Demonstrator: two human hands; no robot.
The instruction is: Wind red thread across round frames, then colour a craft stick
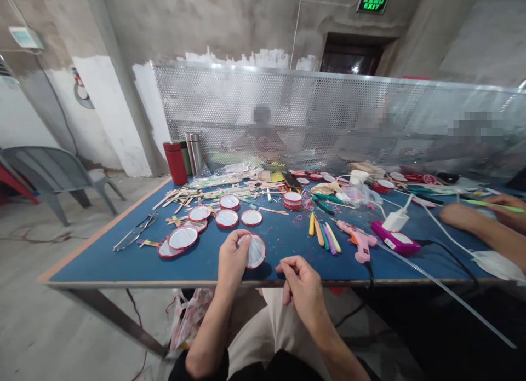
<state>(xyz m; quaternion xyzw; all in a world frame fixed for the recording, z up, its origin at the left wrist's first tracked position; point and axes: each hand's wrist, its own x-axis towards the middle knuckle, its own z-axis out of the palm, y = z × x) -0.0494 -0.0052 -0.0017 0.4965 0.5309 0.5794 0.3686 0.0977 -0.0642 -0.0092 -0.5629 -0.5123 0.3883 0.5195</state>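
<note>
- Left hand (233, 255) pinches the red-rimmed disc (257, 252) by its left side.
- Right hand (302, 282), apart, sits lower right of the disc; whether its curled fingers grip anything, I cannot tell.

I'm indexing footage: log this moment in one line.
left hand: holding white red-rimmed disc | right hand: curled, apart from disc, contents unclear | nearby: pink glue gun

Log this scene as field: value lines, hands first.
Left hand: grips a red-rimmed disc at its left side
Right hand: fingers drawn together by the table's near edge; contents unclear
Left of hands: more red-rimmed discs, some overlapping; eyeglasses
Right of hands: coloured sticks, pink glue gun
Far left corner: red flask
Far right: another person's hand
</note>
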